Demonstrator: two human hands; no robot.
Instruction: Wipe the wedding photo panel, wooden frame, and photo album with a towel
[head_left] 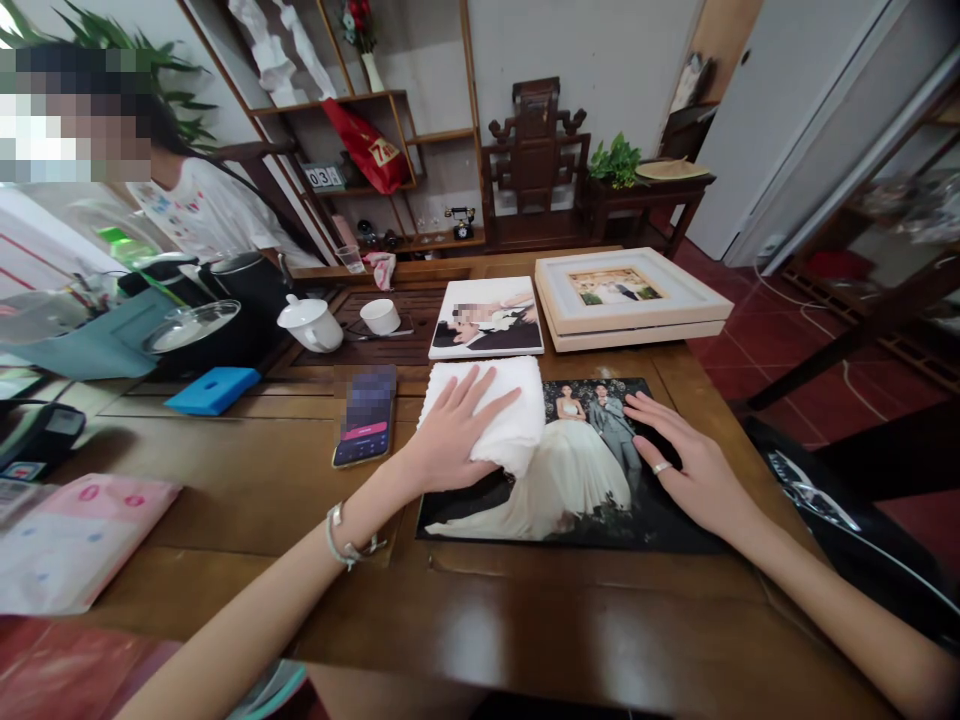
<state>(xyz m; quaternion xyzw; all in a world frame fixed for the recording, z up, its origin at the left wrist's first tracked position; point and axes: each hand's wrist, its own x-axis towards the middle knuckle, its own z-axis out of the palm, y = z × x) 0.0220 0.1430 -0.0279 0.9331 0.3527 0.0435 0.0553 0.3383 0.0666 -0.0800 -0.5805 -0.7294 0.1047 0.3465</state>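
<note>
A large dark wedding photo print lies flat on the wooden table in front of me. My left hand lies flat, fingers spread, on a folded white cloth that rests on the print's upper left part. My right hand, with a ring on one finger, presses flat on the print's right side, fingers stretched out. A smaller photo print and a white framed photo lie just beyond.
A phone lies left of the cloth. Farther left are a blue block, a white teapot, a cup on a tea tray, kettles and a pink packet. Another person sits at far left. A dark bag lies right.
</note>
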